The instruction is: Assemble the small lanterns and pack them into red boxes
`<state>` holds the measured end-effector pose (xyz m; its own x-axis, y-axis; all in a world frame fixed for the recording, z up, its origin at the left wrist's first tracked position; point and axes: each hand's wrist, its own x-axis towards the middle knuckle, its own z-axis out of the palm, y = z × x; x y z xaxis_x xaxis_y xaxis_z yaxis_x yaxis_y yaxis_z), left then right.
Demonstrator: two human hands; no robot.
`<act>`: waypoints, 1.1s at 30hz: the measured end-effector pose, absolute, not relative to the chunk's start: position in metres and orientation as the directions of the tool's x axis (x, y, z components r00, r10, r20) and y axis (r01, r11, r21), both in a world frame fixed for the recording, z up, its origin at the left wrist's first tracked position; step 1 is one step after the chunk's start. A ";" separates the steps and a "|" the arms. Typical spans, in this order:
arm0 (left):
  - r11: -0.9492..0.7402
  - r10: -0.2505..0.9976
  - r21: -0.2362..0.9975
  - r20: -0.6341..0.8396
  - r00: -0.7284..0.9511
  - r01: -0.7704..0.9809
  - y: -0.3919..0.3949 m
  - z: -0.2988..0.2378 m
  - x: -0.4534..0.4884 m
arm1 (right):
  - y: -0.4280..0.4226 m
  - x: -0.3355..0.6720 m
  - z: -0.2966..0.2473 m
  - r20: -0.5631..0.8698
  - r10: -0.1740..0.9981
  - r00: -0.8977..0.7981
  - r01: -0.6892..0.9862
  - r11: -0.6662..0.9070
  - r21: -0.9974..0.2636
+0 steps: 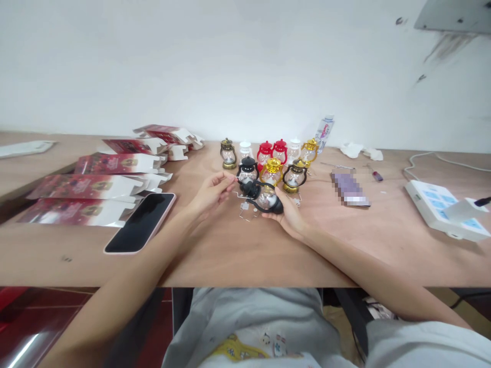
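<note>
a: what is seen here?

b: a brown wooden table (245,255) is set against a white wall (245,61). a small black lantern (264,198) is held lying on its side in the right hand (288,217), with the fingers curled under it. a thin wire (233,180) at its top is pinched by the left hand (210,195).

a: what could go wrong?

b: the wire looks thin, so it could be bent or dropped if it is pulled too hard. the other little lanterns (273,171) are stood just behind both hands and could be knocked over by a bump.

a: what else is near?

b: a phone (141,222) is laid just left of the left hand, with flat red boxes (88,186) past it. a white power strip (441,207) is seen far to the right of the right hand.
</note>
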<state>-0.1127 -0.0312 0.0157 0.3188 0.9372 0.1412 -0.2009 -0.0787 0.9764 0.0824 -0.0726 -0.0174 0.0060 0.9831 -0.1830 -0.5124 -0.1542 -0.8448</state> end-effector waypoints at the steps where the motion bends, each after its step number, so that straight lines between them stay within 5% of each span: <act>1: -0.075 0.935 0.977 0.137 0.326 -0.198 -0.031 0.015 -0.113 | -0.073 0.082 -0.017 -0.187 0.982 0.001 -0.515 -0.160 -0.842; 26: -0.074 0.931 0.974 0.145 0.335 -0.216 -0.030 0.015 -0.115 | -0.070 0.086 -0.017 -0.238 0.965 -0.113 -0.569 -0.260 -0.780; 33: -0.068 0.931 0.977 0.136 0.340 -0.204 -0.028 0.014 -0.117 | -0.069 0.086 -0.019 -0.156 0.983 -0.093 -0.535 -0.181 -0.825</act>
